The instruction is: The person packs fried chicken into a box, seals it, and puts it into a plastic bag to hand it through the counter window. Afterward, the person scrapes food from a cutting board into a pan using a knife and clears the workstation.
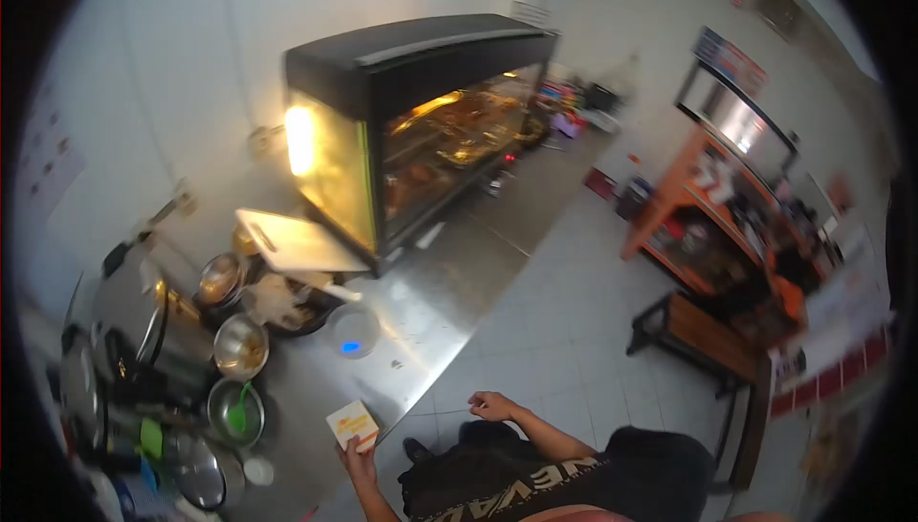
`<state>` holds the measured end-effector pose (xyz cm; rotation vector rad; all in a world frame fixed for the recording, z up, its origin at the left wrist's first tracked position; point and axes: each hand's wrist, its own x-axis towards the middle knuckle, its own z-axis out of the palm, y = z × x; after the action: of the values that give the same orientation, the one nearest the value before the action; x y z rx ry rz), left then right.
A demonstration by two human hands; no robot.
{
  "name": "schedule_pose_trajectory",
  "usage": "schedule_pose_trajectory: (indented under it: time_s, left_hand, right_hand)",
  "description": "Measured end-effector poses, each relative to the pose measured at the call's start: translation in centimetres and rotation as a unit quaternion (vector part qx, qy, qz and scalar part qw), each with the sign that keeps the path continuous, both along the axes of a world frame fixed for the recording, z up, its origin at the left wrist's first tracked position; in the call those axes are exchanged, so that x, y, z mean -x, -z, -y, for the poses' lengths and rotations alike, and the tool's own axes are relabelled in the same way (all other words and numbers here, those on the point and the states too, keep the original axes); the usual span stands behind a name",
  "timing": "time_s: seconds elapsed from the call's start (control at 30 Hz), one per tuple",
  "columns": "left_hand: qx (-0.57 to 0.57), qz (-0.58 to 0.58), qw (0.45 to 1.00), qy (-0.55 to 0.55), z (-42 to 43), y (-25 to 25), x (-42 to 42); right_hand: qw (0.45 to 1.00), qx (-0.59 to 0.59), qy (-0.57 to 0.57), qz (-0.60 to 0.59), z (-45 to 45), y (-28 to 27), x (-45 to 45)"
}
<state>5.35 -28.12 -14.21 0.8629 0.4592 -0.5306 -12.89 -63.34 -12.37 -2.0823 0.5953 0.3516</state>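
My left hand (359,463) is closed on the lower edge of a small white box (353,425) with yellow and orange print, at the front edge of the metal counter (430,331). My right hand (491,406) hangs over the floor in front of my dark clothing, its fingers curled and blurred; whether it holds anything does not show. Beyond the box stands a clear round container (353,332) with a blue spot. To the left are a metal bowl with a green spoon (236,412) and another metal bowl (240,347) with food in it.
A lit glass display warmer (421,130) stands on the counter, with a white cutting board (298,243) beside it. Pots and lids (134,331) crowd the far left. At the right are an orange shelf (712,197) and a wooden bench (712,336).
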Motion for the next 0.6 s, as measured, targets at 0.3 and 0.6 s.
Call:
schedule_pose_trajectory:
  time_s: [0.3,0.6]
  left_hand:
    - [-0.045,0.068,0.996,0.028,4.3,-4.3,-1.1]
    - [0.033,0.112,0.993,0.031,21.1,-11.2,-3.7]
  right_hand:
    - [0.997,-0.055,0.014,0.050,6.2,3.5,-1.2]
    - [0.928,-0.345,0.124,0.070,18.0,-4.4,-13.5]
